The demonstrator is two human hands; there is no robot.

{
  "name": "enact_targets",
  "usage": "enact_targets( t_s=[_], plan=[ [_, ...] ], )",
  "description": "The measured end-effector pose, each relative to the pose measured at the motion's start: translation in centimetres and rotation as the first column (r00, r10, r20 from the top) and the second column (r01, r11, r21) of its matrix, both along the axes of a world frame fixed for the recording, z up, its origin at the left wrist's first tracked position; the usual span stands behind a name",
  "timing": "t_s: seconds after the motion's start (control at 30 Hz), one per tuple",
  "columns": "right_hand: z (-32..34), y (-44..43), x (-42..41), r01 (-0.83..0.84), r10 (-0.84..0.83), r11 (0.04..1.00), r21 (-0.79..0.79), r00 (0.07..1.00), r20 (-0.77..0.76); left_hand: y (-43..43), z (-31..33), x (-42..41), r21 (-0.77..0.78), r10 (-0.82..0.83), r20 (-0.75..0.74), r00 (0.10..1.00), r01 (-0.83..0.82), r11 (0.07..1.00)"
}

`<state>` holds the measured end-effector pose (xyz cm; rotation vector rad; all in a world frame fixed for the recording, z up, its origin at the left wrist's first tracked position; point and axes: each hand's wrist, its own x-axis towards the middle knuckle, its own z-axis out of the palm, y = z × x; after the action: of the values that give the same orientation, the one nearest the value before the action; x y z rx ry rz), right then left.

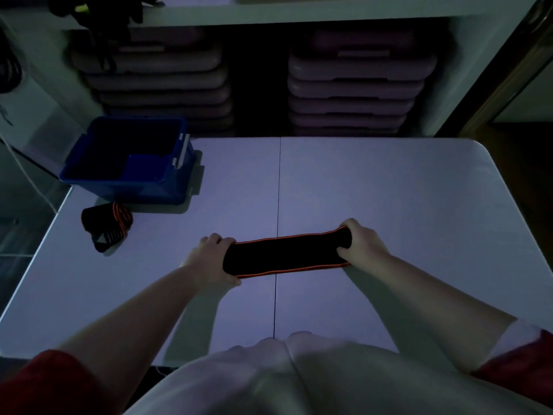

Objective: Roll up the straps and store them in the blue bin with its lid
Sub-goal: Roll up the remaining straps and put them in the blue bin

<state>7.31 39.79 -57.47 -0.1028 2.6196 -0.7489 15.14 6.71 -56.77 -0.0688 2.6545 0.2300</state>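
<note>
A black strap with orange edges (287,254) lies stretched flat across the middle of the white table (389,205). My left hand (209,259) grips its left end and my right hand (363,244) grips its right end. A second black and orange strap (106,224), bundled up, rests on the table at the left, just in front of the blue bin (128,175). The bin stands open at the table's far left corner, and a blue lid (149,166) seems to lean inside it. The scene is dim.
Behind the table a white shelf holds two stacks of pale step platforms (356,85). Dark gear (98,13) hangs from the shelf top at the left. The table has a centre seam (278,190) and a rounded far right corner.
</note>
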Motion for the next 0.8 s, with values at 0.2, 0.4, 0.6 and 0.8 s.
enact_targets(
  t_s=[0.2, 0.4, 0.6, 0.8],
  plan=[
    [0.4, 1.6, -0.8, 0.218, -0.208, 0.966, -0.138, 0.975, 0.083, -0.1, 0.7, -4.5, 0.032, -0.060, 0.080, 0.995, 0.057, 0.998],
    [0.6, 3.5, -1.4, 0.460, -0.428, 0.856, -0.236, 0.887, 0.175, 1.4, 0.7, -11.1, 0.009, -0.077, -0.001, 0.997, 0.077, 0.997],
    [0.6, 3.7, -2.9, 0.606, -0.567, 0.758, -0.242, 0.795, 0.216, 5.7, 3.4, -18.8, 0.030, -0.034, -0.359, 0.933, 0.048, 0.998],
    [0.3, 0.6, -1.1, 0.572, -0.503, 0.782, -0.247, 0.814, 0.291, 9.4, 3.0, -17.1, 0.160, -0.071, -0.438, 0.896, 0.155, 0.975]
  ],
)
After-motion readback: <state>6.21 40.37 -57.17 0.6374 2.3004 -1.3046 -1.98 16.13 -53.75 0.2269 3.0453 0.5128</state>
